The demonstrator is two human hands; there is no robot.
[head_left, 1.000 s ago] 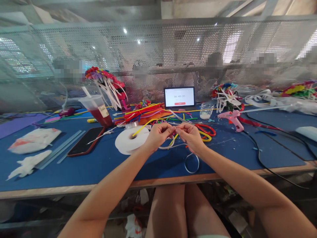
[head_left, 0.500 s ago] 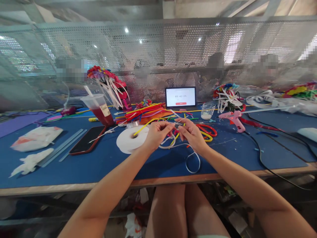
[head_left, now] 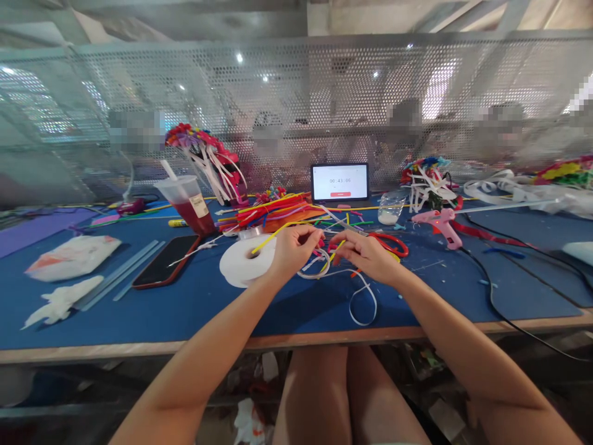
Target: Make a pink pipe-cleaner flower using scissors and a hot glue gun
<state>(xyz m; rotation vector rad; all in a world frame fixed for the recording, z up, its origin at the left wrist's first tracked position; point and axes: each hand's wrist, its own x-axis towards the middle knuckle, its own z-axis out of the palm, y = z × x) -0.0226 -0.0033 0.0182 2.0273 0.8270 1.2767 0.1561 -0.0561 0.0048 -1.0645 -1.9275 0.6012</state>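
Fingers [head_left: 301, 238] pinch pipe cleaners [head_left: 273, 238] over a blue worktable [head_left: 185, 315] before a perforated metal screen [head_left: 324, 80].

Desk [head_left: 83, 327] inventory: one white ribbon roll [head_left: 236, 272], one tablet [head_left: 340, 182], one phone [head_left: 164, 262], one pink glue gun [head_left: 442, 224], one pair of red-handled scissors [head_left: 393, 243], one plastic cup [head_left: 188, 207].

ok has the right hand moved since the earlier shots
Yes, the right hand has shifted rightward, away from the white ribbon roll on the table.

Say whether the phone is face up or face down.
Face up: the phone lies flat, its dark, red-rimmed screen showing.
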